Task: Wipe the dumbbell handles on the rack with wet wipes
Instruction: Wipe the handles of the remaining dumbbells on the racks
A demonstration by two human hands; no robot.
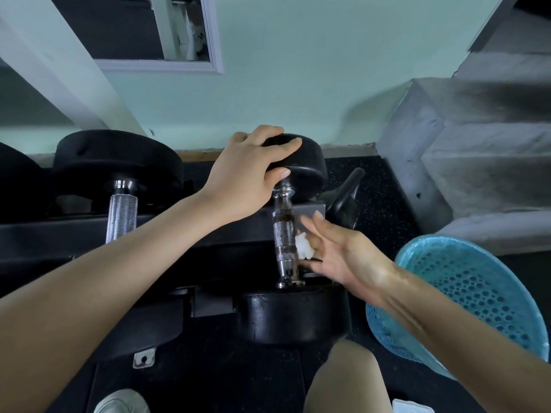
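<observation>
A black dumbbell lies on the dark rack (167, 234), its knurled chrome handle (284, 239) running toward me between a far head (304, 171) and a near head (295, 314). My left hand (250, 174) grips the far head from above, thumb curled under its rim. My right hand (337, 251) is just right of the handle, blurred, fingers spread, with a crumpled white wet wipe (304, 245) against the fingers and touching the handle's side. A second dumbbell with a knurled handle (121, 213) sits to the left.
A blue perforated plastic basket (465, 299) stands at the right, close to my right forearm. Grey concrete steps (477, 162) rise at the far right. A pale green wall (268, 84) backs the rack. My knee (348, 380) and shoe (122, 402) are below.
</observation>
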